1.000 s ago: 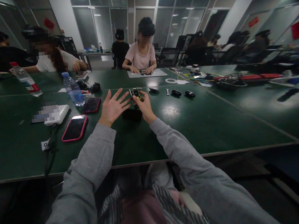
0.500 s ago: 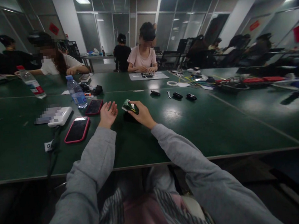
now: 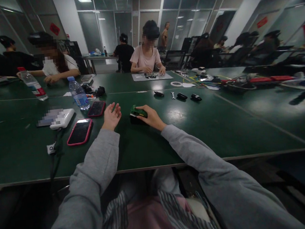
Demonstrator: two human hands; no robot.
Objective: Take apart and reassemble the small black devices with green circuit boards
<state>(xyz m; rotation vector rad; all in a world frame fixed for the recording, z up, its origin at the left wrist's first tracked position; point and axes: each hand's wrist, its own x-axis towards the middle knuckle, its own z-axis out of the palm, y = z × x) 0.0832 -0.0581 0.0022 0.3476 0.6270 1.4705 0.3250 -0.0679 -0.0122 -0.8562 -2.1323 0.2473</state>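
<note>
My right hand (image 3: 153, 117) pinches a green circuit board (image 3: 138, 111) between thumb and fingers. Directly under the board is a dark block-like piece (image 3: 135, 120); whether the two are joined I cannot tell. To the left, my left hand (image 3: 112, 116) is raised over the table with its palm turned up, fingers apart and holding nothing. A gap separates it from the board. Just beyond its wrist lie a dark phone (image 3: 96, 108) and a pink-edged phone (image 3: 80, 132).
On the left are a white device (image 3: 62, 118) with a black cable and a blue-capped water bottle (image 3: 79, 95). Several small black pieces (image 3: 181, 96) and a small wrench (image 3: 172, 95) lie to the right. A person (image 3: 147, 52) works across the green table (image 3: 145, 148).
My right hand has moved slightly right and down with the board, which now sits flatter over the dark piece. My left hand stays open, nearly in place.
</note>
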